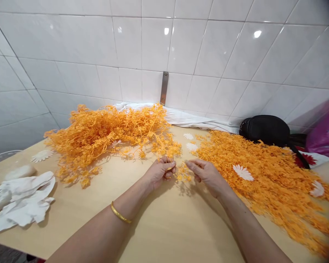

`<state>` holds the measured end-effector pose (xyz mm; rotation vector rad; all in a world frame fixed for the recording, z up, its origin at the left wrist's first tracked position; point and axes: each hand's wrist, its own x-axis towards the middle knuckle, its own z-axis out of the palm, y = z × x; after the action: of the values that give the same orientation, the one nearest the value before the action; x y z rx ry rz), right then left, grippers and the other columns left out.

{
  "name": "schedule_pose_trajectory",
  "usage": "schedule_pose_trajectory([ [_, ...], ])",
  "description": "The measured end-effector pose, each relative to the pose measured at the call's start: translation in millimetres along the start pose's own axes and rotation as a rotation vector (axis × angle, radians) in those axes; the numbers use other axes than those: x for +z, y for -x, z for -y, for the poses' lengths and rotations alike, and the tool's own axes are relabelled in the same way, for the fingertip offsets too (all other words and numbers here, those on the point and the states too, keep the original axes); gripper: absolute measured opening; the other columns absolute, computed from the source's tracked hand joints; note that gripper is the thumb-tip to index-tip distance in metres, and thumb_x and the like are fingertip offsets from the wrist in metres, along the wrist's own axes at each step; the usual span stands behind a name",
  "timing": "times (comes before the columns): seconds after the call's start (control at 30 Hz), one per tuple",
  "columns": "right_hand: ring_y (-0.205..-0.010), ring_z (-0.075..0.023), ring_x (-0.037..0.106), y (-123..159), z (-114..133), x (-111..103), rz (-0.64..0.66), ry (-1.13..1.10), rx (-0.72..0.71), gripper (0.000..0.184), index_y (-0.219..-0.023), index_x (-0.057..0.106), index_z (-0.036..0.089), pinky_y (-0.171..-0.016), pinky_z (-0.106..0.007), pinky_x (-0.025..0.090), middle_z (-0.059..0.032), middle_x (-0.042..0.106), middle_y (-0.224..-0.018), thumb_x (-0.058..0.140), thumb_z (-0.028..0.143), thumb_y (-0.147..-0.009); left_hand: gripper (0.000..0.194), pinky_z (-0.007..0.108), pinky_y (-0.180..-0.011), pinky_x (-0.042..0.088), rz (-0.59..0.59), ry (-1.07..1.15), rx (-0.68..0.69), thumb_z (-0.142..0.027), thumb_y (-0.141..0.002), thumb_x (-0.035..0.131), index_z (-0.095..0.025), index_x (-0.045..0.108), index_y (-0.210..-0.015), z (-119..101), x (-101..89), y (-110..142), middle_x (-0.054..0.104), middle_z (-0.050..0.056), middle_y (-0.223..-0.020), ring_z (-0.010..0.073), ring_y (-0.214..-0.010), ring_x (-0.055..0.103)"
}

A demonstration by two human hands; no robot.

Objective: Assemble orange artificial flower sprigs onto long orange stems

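Note:
My left hand (162, 171), with a gold bangle (120, 213) on the wrist, pinches a thin orange artificial flower sprig (183, 174). My right hand (204, 174) is close beside it, thumb and fingers pressed together at the sprig's right side; what they grip is too small to make out. Small orange blossoms hang between the two hands, just above the table (164, 226). A tall tangled heap of orange sprigs (98, 135) lies behind and left of my left hand. A flatter pile of orange sprigs (265, 175) spreads to the right of my right hand.
White petal-shaped pieces (243, 172) lie on and around the piles. Crumpled white paper (24, 204) is at the left. Along the tiled wall (203, 44) runs a white cloth (197, 119). A black pouch (265, 129) and purple bag (325, 129) stand at the back right.

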<state>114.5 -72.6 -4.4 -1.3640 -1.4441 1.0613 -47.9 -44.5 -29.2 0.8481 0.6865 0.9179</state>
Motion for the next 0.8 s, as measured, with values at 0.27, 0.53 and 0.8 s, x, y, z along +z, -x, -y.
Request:
schedule_pose_trajectory([
  [0.27, -0.051, -0.0094, 0.035, 2.0, -7.3, 22.7, -0.020, 0.220, -0.221, 0.028, -0.056, 0.047, 0.017, -0.049, -0.022, 0.027, 0.0039, 0.038, -0.052, 0.044, 0.034, -0.078, 0.025, 0.021, -0.039, 0.014, 0.042, -0.117, -0.036, -0.029, -0.060, 0.068, -0.014, 0.049, -0.060, 2.2, 3.5, 2.5, 0.042, -0.005, -0.046, 0.0019, -0.036, 0.026],
  [0.53, -0.054, -0.0099, 0.039, 3.8, -10.3, 28.1, -0.059, 0.208, -0.262, 0.024, -0.059, 0.050, 0.017, -0.051, -0.022, 0.028, 0.0030, 0.044, -0.055, 0.044, 0.030, -0.078, 0.024, 0.022, -0.039, 0.010, 0.067, -0.262, -0.118, -0.018, -0.057, 0.066, -0.015, 0.043, -0.053, 1.5, 5.4, 3.8, 0.039, -0.005, -0.042, 0.0021, -0.034, 0.025],
  [0.8, -0.044, -0.0063, 0.029, -5.8, -14.4, 38.1, -0.352, -0.199, -0.118, 0.031, -0.052, 0.040, 0.018, -0.042, -0.021, 0.024, 0.0067, 0.034, -0.048, 0.052, 0.037, -0.072, 0.023, 0.020, -0.038, 0.010, 0.125, -0.102, -0.169, -0.021, -0.056, 0.068, -0.014, 0.046, -0.058, -4.3, 11.2, 3.5, 0.036, -0.008, -0.042, 0.0009, -0.034, 0.021],
])
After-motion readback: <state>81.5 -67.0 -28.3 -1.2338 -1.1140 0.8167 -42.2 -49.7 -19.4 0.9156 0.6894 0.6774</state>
